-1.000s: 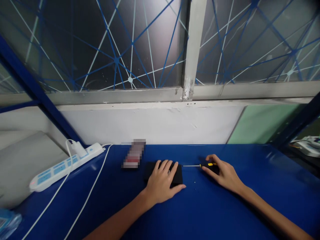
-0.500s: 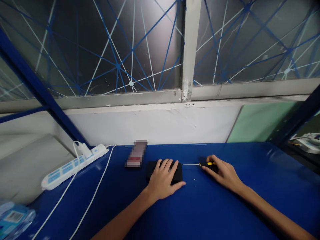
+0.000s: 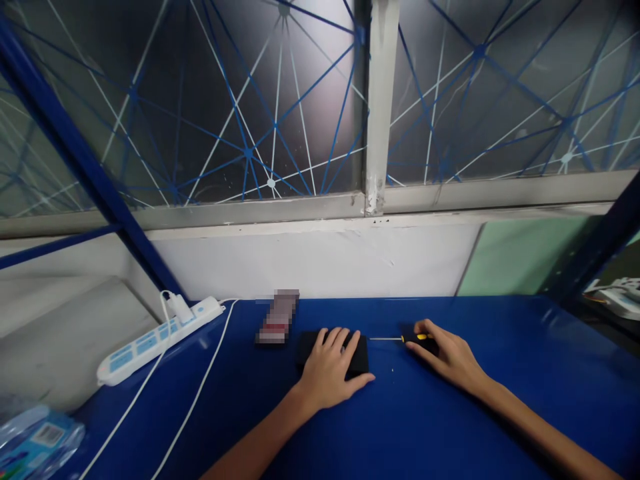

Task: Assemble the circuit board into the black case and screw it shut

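A flat black box-like object (image 3: 358, 363) lies on the blue table. My left hand (image 3: 330, 370) holds it down, fingers draped over its top to the far edge and thumb stretched along the near right corner. To the right, my right hand (image 3: 447, 353) is closed around the black and yellow handle of a screwdriver (image 3: 387, 339). Its thin metal shaft points left, level with the table, and the tip meets or nearly meets the box's right end; contact is too small to make out. The box's left and near parts are partly hidden under my left hand.
A pixelated, phone-like object (image 3: 278, 319) lies behind and left of the box. A white power strip (image 3: 160, 340) with a plug and white cables (image 3: 200, 387) occupies the left side. Blue-labelled plastic packaging (image 3: 43, 440) sits lower left. A wall and window panes (image 3: 280, 120) stand behind.
The whole view has shifted, so everything appears slightly lower. Both hands keep nearly the same pose, with the screwdriver still pointing at the box's right end.
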`<state>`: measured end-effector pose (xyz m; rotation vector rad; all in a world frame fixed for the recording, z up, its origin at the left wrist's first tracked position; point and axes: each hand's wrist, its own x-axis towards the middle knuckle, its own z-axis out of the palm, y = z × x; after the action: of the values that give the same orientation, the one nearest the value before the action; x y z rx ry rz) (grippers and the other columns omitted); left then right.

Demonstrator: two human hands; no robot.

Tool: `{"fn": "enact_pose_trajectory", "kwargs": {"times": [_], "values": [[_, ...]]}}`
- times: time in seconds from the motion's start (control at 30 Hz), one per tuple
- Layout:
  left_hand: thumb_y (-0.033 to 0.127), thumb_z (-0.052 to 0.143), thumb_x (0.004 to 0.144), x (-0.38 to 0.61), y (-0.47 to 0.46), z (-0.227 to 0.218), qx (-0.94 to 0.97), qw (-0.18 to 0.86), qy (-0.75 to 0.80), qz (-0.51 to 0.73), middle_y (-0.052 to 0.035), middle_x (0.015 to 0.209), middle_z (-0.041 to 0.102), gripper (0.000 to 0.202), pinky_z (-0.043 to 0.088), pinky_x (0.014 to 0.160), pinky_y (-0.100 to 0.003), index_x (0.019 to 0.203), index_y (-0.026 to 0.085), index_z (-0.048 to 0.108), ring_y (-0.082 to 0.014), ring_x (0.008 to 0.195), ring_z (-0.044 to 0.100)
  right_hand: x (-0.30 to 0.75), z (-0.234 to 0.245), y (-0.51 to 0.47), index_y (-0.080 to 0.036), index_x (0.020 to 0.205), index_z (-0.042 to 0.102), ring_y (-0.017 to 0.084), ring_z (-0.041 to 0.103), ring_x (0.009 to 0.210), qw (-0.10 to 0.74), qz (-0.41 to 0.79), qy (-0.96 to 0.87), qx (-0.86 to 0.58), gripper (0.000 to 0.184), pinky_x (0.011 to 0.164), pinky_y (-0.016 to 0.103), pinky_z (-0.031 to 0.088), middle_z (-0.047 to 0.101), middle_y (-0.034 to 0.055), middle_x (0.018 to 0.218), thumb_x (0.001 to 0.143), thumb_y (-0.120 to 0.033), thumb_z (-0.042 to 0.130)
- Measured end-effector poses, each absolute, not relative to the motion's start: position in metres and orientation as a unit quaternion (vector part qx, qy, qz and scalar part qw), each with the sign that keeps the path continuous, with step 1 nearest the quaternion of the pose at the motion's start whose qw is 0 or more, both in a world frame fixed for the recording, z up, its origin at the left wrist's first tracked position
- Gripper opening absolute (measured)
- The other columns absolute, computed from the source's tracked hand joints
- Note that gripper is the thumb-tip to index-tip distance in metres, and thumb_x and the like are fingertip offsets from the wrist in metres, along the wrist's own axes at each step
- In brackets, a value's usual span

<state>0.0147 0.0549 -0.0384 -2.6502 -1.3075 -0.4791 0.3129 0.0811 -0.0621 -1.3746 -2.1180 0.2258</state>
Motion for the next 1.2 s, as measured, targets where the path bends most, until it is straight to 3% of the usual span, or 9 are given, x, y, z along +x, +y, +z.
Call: {"fn": "enact_pose_trajectory", "kwargs": {"times": [0.27,0.47,0.63,0.77,0.97,1.1,1.2], "values": [[0.066,0.04,0.09,0.015,0.059,-0.038,-0.887,0.081,-0.427,-0.158,-0.0179,0.134,0.054,0.073,0.035,0.104,-0.058,0.141,0.014,0.042,-0.0355,0.125,0.048,0.309,-0.051,0.088,-0.023,0.087,0.06,0.016,0.06,0.066,0.323,0.139,-0.786,-0.509,0.032,0.061,0.026,0.043,0.066,-0.0005,0.076,0.09,-0.054,0.052],[0.064,0.046,0.089,0.013,0.059,-0.036,-0.884,0.084,-0.417,-0.193,-0.0168,0.124,0.059,0.068,0.04,0.099,-0.056,0.136,0.016,0.048,-0.0343,0.115,0.054,0.307,-0.046,0.088,-0.023,0.083,0.062,0.014,0.05,0.047,0.267,0.159,-0.776,-0.549,0.036,0.049,0.025,0.032,0.054,-0.004,0.053,0.088,-0.057,0.05],[0.064,0.049,0.087,0.012,0.058,-0.035,-0.891,0.084,-0.407,-0.185,-0.0169,0.122,0.059,0.069,0.041,0.099,-0.054,0.135,0.014,0.049,-0.033,0.113,0.054,0.312,-0.048,0.087,-0.025,0.1,0.049,0.013,0.047,0.048,0.288,0.2,-0.777,-0.524,0.033,0.049,0.024,0.032,0.054,-0.0069,0.059,0.08,-0.048,0.062],[0.064,0.049,0.087,0.011,0.058,-0.036,-0.893,0.083,-0.403,-0.182,-0.0174,0.122,0.059,0.069,0.04,0.099,-0.055,0.134,0.013,0.05,-0.0333,0.113,0.054,0.316,-0.051,0.087,-0.023,0.088,0.049,0.013,0.049,0.053,0.3,0.22,-0.775,-0.511,0.029,0.052,0.024,0.036,0.056,-0.0047,0.064,0.082,-0.049,0.062],[0.064,0.048,0.088,0.012,0.059,-0.038,-0.891,0.083,-0.406,-0.185,-0.0167,0.125,0.059,0.068,0.04,0.1,-0.056,0.136,0.015,0.049,-0.0337,0.116,0.054,0.314,-0.047,0.085,-0.021,0.078,0.059,0.014,0.048,0.054,0.291,0.178,-0.782,-0.522,0.038,0.053,0.025,0.035,0.057,-0.0017,0.062,0.088,-0.056,0.052],[0.065,0.046,0.088,0.013,0.06,-0.037,-0.893,0.08,-0.404,-0.18,-0.0173,0.125,0.059,0.069,0.04,0.1,-0.056,0.135,0.014,0.049,-0.0338,0.116,0.054,0.312,-0.043,0.087,-0.02,0.077,0.062,0.013,0.046,0.05,0.288,0.196,-0.777,-0.524,0.041,0.05,0.025,0.033,0.055,-0.0022,0.058,0.091,-0.055,0.046],[0.065,0.047,0.088,0.014,0.061,-0.037,-0.893,0.079,-0.404,-0.179,-0.0178,0.126,0.059,0.07,0.039,0.101,-0.055,0.135,0.014,0.05,-0.0339,0.117,0.053,0.314,-0.042,0.09,-0.021,0.085,0.055,0.012,0.047,0.052,0.299,0.262,-0.768,-0.502,0.03,0.05,0.024,0.035,0.057,-0.0034,0.064,0.085,-0.052,0.057]]}}
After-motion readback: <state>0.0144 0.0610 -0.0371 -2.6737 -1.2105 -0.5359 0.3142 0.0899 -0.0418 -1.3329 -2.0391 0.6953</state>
